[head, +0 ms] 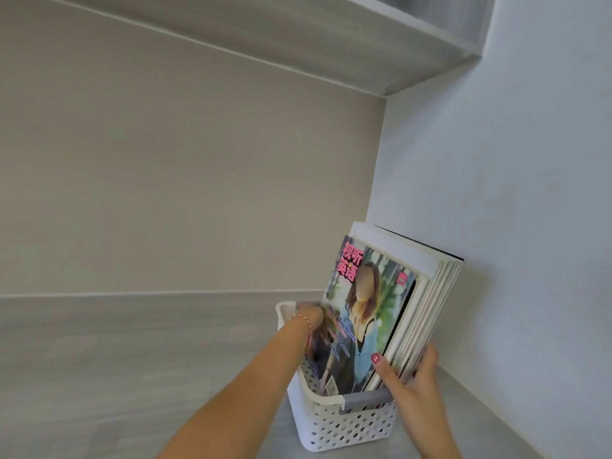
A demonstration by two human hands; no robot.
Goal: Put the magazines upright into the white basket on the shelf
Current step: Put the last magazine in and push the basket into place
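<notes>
while the magazines (390, 313) stand nearly upright in the white basket (344, 425) on the shelf (132, 359), right hand (410, 376) pinches their near edge, thumb on cover; left hand (309, 316) fingers curl on the far edge, grip partly hidden.

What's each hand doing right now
Left hand: inside the basket against the magazines; grip cannot be told.
Right hand: holding the magazines' edge.
</notes>
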